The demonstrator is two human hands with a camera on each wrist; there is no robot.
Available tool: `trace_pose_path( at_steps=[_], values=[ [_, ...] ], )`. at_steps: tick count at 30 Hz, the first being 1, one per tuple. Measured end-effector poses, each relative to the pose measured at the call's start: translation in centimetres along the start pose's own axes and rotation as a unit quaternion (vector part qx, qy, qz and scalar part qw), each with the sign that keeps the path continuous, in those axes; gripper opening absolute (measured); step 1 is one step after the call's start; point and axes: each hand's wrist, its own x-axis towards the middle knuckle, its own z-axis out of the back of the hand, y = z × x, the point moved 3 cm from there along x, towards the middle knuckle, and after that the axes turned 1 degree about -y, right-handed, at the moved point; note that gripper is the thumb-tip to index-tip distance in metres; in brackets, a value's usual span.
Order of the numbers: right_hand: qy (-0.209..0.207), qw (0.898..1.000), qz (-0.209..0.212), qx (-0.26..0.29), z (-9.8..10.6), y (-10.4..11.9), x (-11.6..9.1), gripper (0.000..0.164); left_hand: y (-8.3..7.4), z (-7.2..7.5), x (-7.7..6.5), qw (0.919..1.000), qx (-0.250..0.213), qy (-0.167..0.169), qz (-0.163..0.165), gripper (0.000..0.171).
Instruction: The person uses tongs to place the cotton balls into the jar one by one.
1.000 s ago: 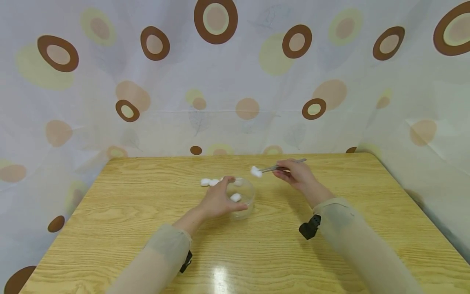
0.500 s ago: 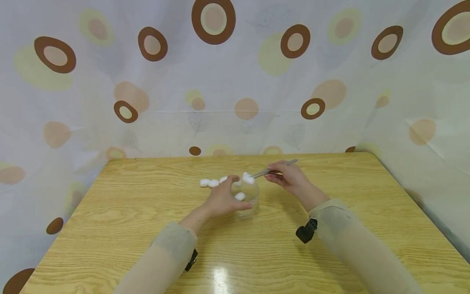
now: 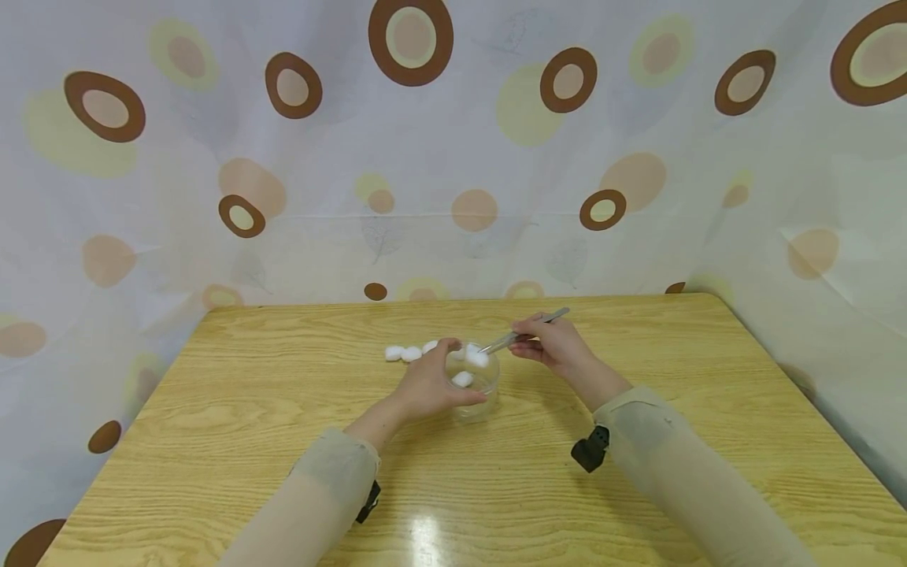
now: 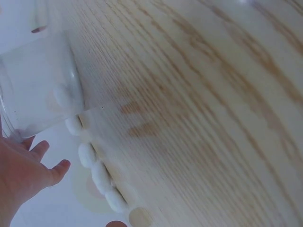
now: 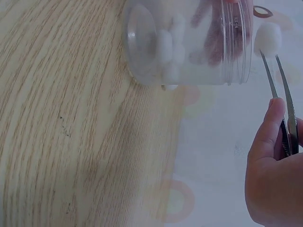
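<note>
My left hand (image 3: 425, 386) grips a clear plastic jar (image 3: 476, 408) that stands on the wooden table, thumb and fingers curled round its side near the rim. One white cotton ball (image 3: 463, 379) shows through the jar. My right hand (image 3: 556, 344) pinches metal tweezers (image 3: 501, 342), whose tips hold another cotton ball (image 3: 478, 357) at the jar's mouth. In the right wrist view this cotton ball (image 5: 269, 38) sits just above the threaded rim, between the tweezer tips. Left of the jar, several cotton balls (image 3: 412, 354) lie in a row, partly hidden behind my left hand.
The wooden table (image 3: 234, 441) reaches back to a patterned curtain (image 3: 439, 252) hanging behind it and along the sides. A black wrist camera (image 3: 591, 449) is strapped to my right sleeve; another (image 3: 369, 502) shows at the left sleeve.
My right hand has moved left with the tweezers, bringing the cotton ball from right of the jar to over its mouth, then lower. The left hand and jar have shifted slightly right.
</note>
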Motion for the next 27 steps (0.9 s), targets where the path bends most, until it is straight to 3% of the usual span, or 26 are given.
trace_pose_path(
  at_steps=[10, 22, 27],
  values=[
    [-0.003, 1.0, 0.001, -0.013, 0.0, 0.0, -0.1, 0.019, -0.1, 0.2, -0.1, 1.0, 0.005, 0.0, -0.003, 0.093],
    [-0.046, 0.998, 0.01, 0.033, 0.4, 0.3, 0.5, 0.022, 0.2, 0.5, -0.7, 0.9997, 0.023, -0.003, -0.011, 0.093],
    [-0.07, 0.997, 0.032, -0.006, 0.5, -0.5, 1.7, 0.01, 0.7, 0.8, -1.3, 0.9998, 0.019, -0.004, -0.004, 0.093]
  ],
)
